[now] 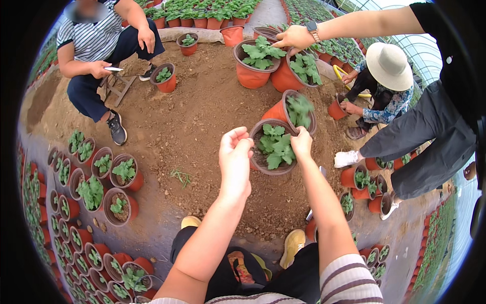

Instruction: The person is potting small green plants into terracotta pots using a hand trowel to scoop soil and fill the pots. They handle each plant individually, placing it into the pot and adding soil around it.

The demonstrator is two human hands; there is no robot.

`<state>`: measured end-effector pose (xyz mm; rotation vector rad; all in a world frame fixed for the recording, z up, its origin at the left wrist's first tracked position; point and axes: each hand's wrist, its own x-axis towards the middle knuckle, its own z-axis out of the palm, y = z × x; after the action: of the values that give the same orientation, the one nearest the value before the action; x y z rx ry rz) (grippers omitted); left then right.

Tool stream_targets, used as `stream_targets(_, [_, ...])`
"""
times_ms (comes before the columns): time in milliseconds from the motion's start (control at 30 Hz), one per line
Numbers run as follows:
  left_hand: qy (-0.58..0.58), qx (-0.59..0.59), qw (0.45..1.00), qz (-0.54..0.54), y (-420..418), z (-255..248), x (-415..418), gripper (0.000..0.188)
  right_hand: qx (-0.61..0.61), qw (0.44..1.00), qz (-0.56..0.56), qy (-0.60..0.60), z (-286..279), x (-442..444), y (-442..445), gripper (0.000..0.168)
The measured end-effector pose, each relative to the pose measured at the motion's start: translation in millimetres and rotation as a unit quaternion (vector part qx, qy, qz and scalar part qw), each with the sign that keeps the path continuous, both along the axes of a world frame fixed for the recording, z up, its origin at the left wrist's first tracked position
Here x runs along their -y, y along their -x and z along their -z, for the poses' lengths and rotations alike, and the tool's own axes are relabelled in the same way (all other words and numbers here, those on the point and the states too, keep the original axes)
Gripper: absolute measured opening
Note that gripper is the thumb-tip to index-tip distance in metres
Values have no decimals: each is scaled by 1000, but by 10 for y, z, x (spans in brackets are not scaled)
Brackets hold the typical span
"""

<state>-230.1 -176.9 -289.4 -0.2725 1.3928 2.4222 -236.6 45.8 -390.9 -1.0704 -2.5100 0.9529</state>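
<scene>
A leafy green potted plant stands in a reddish-brown plastic pot before me. My right hand is at the pot's right rim, its fingers closed by the leaves; what they grip is hidden. At the left rim my left hand is raised, fingers curled and partly apart, with nothing visible in it. Just behind, a second potted plant leans to the right, its leaves blurred. Further back, another person's hand reaches over larger potted plants.
A seated person at the upper left holds a pale object. At the right, a person in a sun hat holds a pot, near a standing person's dark trousers. Potted plants crowd the left; loose soil covers the ground.
</scene>
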Motion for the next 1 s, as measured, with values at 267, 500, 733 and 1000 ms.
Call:
stream_targets(267, [-1,44,999,15,103,109,-121,25,12,993,-61,96,33,-295,-378,66])
stream_targets(500, [-12,46,997,55,69,94,-39,27,-137,977,56,153,-215,-321,-776,46])
stream_targets(733, [36,-7,992,123,-25,92,-55,25,371,922,92,56,1454,-816,-2285,45])
stream_targets(1000, [427,-416,773,217,-221,460,-381,17,242,907,336,-78,2220,-334,-2326,23])
